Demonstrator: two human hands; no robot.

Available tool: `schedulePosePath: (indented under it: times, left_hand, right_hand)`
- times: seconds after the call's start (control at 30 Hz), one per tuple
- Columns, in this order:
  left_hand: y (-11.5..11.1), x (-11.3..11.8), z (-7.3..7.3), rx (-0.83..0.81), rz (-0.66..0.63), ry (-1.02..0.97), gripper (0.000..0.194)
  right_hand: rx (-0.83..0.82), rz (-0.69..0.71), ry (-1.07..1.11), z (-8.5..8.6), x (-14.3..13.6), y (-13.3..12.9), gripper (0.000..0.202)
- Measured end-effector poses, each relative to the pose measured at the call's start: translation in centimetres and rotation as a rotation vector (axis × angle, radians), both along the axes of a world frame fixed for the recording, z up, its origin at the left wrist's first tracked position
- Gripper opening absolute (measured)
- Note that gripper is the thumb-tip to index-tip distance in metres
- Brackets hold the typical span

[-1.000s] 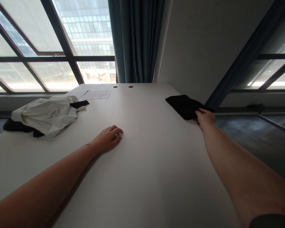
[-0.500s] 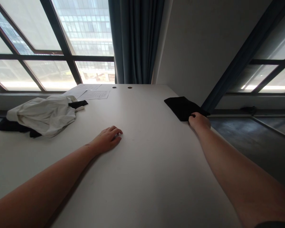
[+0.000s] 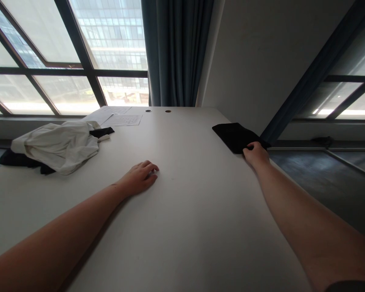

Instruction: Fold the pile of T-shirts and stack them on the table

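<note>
My left hand [image 3: 140, 177] rests on the white table [image 3: 176, 219], its fingers loosely bent and apart from the thumb, with nothing in it. At the table's right edge lies a flat, folded black cloth [image 3: 235, 137]. My right hand [image 3: 257, 155] pinches the near edge of that cloth between thumb and fingers; part of the fingers is hidden. A crumpled white garment [image 3: 59, 144] lies on the left side of the table, with black fabric [image 3: 16, 159] showing from under it.
Printed papers [image 3: 123, 119] lie at the far left of the table, near two round cable holes [image 3: 168, 111]. Behind stand windows, a blue curtain [image 3: 174, 52] and a grey wall [image 3: 255, 52]. Floor [image 3: 310, 170] shows beyond the right edge.
The whole view has shifted very slightly to the right. Both hands and the black cloth keep the same places on the table.
</note>
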State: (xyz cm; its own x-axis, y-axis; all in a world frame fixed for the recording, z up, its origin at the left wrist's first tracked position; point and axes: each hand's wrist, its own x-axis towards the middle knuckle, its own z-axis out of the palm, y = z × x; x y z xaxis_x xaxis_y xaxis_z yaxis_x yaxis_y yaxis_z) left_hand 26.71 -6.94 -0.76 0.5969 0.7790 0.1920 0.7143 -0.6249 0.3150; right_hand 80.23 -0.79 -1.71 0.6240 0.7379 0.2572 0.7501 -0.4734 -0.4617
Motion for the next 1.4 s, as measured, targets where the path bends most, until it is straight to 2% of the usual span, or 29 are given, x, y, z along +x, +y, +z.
schedulePosePath:
  times: [0.2, 0.37, 0.5, 0.67, 0.8, 1.0, 1.4]
  left_hand:
    - [0.0, 0.1, 0.1, -0.01, 0.0, -0.001, 0.034]
    - [-0.1, 0.1, 0.3, -0.024, 0.01, 0.009, 0.036]
    - [-0.1, 0.1, 0.3, -0.03, 0.011, 0.008, 0.036]
    - [0.0, 0.1, 0.2, -0.039, 0.014, 0.017, 0.036]
    - [0.0, 0.1, 0.2, -0.028, 0.01, 0.006, 0.035]
    - [0.1, 0.0, 0.1, -0.017, 0.005, -0.001, 0.033]
    - [-0.1, 0.4, 0.6, -0.046, 0.018, -0.006, 0.031]
  right_hand:
    - [-0.029, 0.036, -0.066, -0.2, 0.2, 0.4, 0.039]
    - [-0.28, 0.119, -0.257, 1.3, -0.3, -0.6, 0.055]
    - [-0.27, 0.125, -0.473, 2.4, -1.9, -1.4, 0.049]
    - [-0.366, 0.2, -0.398, 2.5, -3.4, -1.2, 0.046]
    - [-0.389, 0.193, -0.42, 2.3, -3.5, -0.5, 0.038]
    - [-0.294, 0.16, -0.415, 1.5, -3.5, 1.9, 0.037]
    - [-0.187, 0.15, -0.29, 0.0, -2.3, 9.6, 0.045]
